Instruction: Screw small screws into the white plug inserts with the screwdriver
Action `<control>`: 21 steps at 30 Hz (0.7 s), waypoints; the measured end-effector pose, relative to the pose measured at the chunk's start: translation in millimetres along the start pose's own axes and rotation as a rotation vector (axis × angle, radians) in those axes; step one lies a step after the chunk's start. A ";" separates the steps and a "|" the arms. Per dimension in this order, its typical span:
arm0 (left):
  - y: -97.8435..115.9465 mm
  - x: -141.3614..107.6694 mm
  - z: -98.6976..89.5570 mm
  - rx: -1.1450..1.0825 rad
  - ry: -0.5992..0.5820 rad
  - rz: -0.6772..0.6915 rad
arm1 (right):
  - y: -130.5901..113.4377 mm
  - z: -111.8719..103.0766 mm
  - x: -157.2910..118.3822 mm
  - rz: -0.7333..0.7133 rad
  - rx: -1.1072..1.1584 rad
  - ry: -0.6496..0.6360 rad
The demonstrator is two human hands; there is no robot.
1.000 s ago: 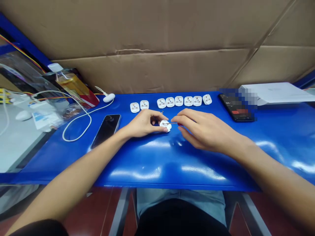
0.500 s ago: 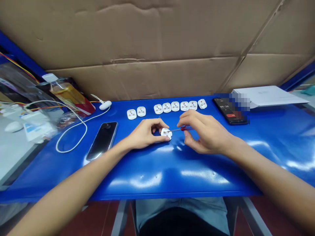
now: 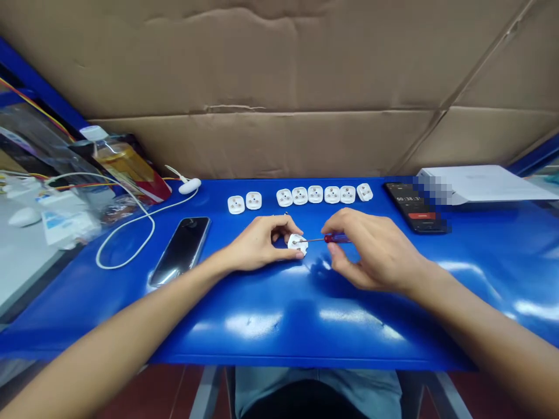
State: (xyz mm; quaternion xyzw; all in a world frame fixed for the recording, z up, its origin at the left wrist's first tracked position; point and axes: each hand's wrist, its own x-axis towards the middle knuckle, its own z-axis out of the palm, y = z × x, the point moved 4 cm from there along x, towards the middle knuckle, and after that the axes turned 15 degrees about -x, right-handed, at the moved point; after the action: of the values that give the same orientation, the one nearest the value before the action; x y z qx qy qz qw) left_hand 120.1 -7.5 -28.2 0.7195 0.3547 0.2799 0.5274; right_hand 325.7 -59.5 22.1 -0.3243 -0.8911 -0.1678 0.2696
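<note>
The left hand (image 3: pixel 260 243) curls over a white plug housing (image 3: pixel 297 244), its thumb and fingertips pinching the edges. The piece sits at the blue bench (image 3: pixel 279 331), though the fingers hide too much to say for certain whether it touches the surface. The right hand (image 3: pixel 375 250) is narrowly closed, with thumb and fingers pinching the red handle of a small screwdriver (image 3: pixel 337 238). The thin steel shaft runs left, its tip at the face of the housing.

Farther along the bench lies a row of eight matching white housings (image 3: pixel 315 194), two at the left set slightly apart from the other six. Left of the hands, a black smartphone (image 3: pixel 180 251) lies with its glass up, and a white cable (image 3: pixel 126 233) loops just beside it. On the right, a second phone (image 3: pixel 414 208) shows timer digits (part of it is pixelated over), next to a flat white box (image 3: pixel 480 183). Past the cable stands a bottle of amber liquid (image 3: pixel 126 166) beside a clear plastic bag (image 3: pixel 35 137). A sheet of corrugated cardboard (image 3: pixel 279 75) rises behind the bench.
</note>
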 end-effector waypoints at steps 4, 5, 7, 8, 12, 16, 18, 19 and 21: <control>2.8 -0.5 -0.1 -0.001 0.001 -0.018 | 0.3 3.1 -1.7 -0.009 -0.080 -0.003; 2.7 -0.5 -0.1 -0.001 0.001 -0.023 | -0.5 3.8 -1.6 -0.023 -0.071 0.000; 1.6 -0.4 -0.4 -0.005 0.002 -0.022 | -1.9 3.7 -0.7 -0.035 -0.024 0.015; 0.6 -0.3 -0.5 -0.010 0.000 -0.018 | -2.4 3.1 0.0 -0.035 0.002 0.023; -3.9 0.1 -1.1 -0.027 -0.003 0.004 | -0.1 1.9 0.8 -0.003 0.028 0.007; -5.5 0.5 -2.2 -0.021 -0.002 -0.001 | 4.1 5.2 -1.5 0.006 -0.063 0.013; -5.0 0.5 -2.5 -0.014 -0.008 -0.012 | 3.7 6.6 -1.4 -0.020 -0.065 0.030; -4.7 0.4 -2.6 -0.012 -0.012 -0.016 | 3.0 6.3 -0.9 -0.035 -0.053 0.047; -3.9 -0.1 -2.9 -0.012 -0.011 -0.016 | 1.4 4.1 0.8 -0.057 -0.019 0.078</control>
State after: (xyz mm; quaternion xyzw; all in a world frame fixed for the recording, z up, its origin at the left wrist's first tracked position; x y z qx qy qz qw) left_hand 117.0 -5.1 -31.1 0.7150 0.3557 0.2740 0.5358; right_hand 324.6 -56.1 19.5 -0.2943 -0.8872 -0.1963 0.2961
